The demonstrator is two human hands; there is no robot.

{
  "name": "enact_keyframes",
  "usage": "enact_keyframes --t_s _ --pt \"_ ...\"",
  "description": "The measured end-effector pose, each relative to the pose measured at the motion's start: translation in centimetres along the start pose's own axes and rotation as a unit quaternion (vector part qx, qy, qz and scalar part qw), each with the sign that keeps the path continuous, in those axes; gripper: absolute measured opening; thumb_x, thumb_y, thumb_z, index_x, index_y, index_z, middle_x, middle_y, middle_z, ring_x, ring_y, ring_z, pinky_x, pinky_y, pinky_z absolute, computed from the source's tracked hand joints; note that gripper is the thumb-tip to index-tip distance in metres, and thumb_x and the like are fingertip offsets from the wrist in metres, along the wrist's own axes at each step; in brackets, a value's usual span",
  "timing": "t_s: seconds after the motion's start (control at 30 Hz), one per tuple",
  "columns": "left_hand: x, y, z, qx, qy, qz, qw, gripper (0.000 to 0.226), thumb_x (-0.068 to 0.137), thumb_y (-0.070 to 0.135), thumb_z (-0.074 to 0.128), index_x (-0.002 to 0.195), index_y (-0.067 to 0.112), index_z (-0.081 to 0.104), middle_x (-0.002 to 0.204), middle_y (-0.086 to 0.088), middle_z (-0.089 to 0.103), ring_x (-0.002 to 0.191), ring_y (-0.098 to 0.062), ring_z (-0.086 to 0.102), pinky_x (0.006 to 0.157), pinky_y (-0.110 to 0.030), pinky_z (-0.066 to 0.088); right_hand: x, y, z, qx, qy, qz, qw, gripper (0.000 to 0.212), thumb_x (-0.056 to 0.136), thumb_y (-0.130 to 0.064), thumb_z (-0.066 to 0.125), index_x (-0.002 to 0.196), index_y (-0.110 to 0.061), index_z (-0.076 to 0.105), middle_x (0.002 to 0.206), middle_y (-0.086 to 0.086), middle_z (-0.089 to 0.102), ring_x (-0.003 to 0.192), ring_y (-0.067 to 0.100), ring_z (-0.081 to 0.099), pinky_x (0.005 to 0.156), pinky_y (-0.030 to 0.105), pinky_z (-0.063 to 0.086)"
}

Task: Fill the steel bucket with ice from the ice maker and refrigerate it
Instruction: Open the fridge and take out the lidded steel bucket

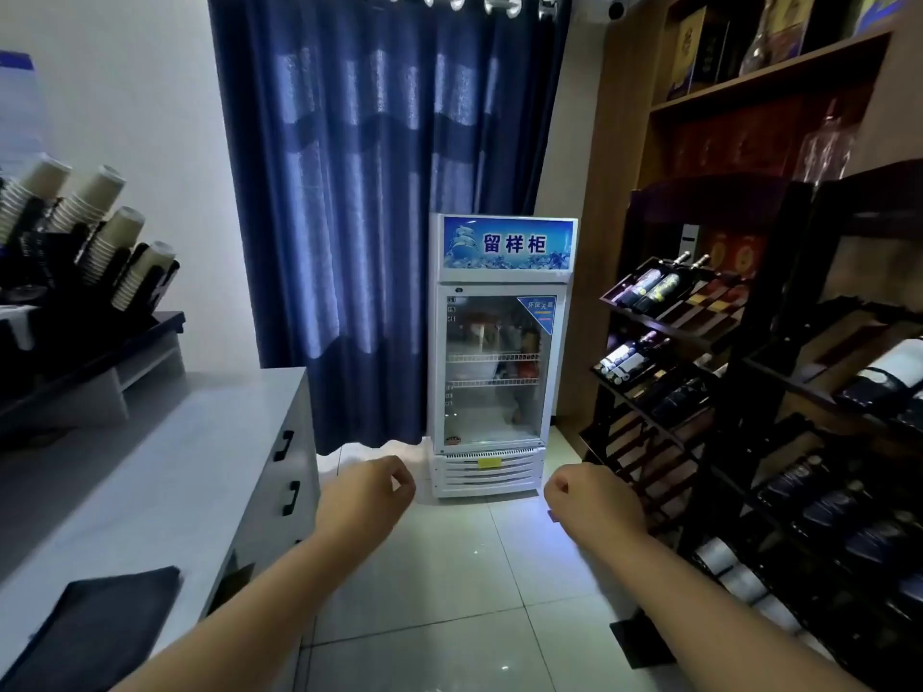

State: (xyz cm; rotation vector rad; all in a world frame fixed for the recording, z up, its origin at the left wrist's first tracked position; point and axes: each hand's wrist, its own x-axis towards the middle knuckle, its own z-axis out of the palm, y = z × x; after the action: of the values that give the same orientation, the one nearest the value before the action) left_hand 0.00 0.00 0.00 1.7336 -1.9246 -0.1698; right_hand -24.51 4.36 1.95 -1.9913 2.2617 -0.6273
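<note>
A small white display fridge point(499, 357) with a glass door and a blue sign on top stands on the floor ahead, against the blue curtain; its door is closed. Both my arms reach forward over the tiled floor. My left hand point(369, 496) has its fingers curled and holds nothing. My right hand point(592, 501) is also curled into a loose fist and holds nothing. Both hands hang in the air short of the fridge, below its door. No steel bucket or ice maker is in view.
A grey counter point(150, 467) with drawers runs along the left, with a dark cloth point(95, 636) on it and stacks of paper cups point(95, 212) at the back. Dark wine racks point(749, 392) full of bottles line the right. Tiled floor point(474, 591) lies between.
</note>
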Motion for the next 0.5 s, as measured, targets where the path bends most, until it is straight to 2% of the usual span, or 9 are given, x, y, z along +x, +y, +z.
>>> enact_keyframes --t_s 0.1,0.17,0.37,0.5 --pt "3.1 0.5 2.3 -0.016 0.000 -0.031 0.999 0.027 0.085 0.030 0.051 0.059 0.032 0.044 0.052 0.009 0.049 0.046 -0.004 0.042 0.041 -0.020 0.024 4.4 2.0 1.4 0.036 -0.010 0.014 0.999 0.032 0.087 -0.015 0.040 0.055 -0.017 0.040 0.073 0.005 0.062 0.081 0.021 0.069 0.063 0.031 0.048" --pt "4.8 0.7 3.6 -0.023 -0.023 -0.049 0.998 0.025 0.085 0.030 0.052 0.060 0.032 0.046 0.052 0.010 0.050 0.046 -0.002 0.043 0.041 -0.019 0.025 7.2 3.0 2.2 0.046 -0.022 0.022 0.998 0.034 0.087 -0.014 0.042 0.053 -0.017 0.034 0.068 0.007 0.056 0.080 0.022 0.069 0.059 0.030 0.043" --pt "10.8 -0.4 6.6 -0.066 -0.053 -0.078 0.993 0.015 0.083 0.030 0.057 0.069 0.030 0.057 0.064 0.012 0.058 0.058 -0.005 0.053 0.047 -0.021 0.035 14.9 3.9 5.0 0.047 -0.050 0.032 0.997 0.028 0.086 -0.020 0.046 0.059 -0.013 0.049 0.077 0.008 0.067 0.072 0.026 0.062 0.055 0.026 0.033" --pt "16.0 -1.6 8.4 -0.085 -0.079 -0.069 0.991 0.011 0.084 0.029 0.059 0.073 0.029 0.061 0.070 0.011 0.062 0.063 -0.009 0.058 0.057 -0.023 0.043 19.8 3.4 7.9 0.063 -0.078 0.041 0.994 0.024 0.086 -0.020 0.046 0.075 -0.009 0.064 0.081 0.005 0.069 0.079 0.025 0.065 0.060 0.027 0.042"
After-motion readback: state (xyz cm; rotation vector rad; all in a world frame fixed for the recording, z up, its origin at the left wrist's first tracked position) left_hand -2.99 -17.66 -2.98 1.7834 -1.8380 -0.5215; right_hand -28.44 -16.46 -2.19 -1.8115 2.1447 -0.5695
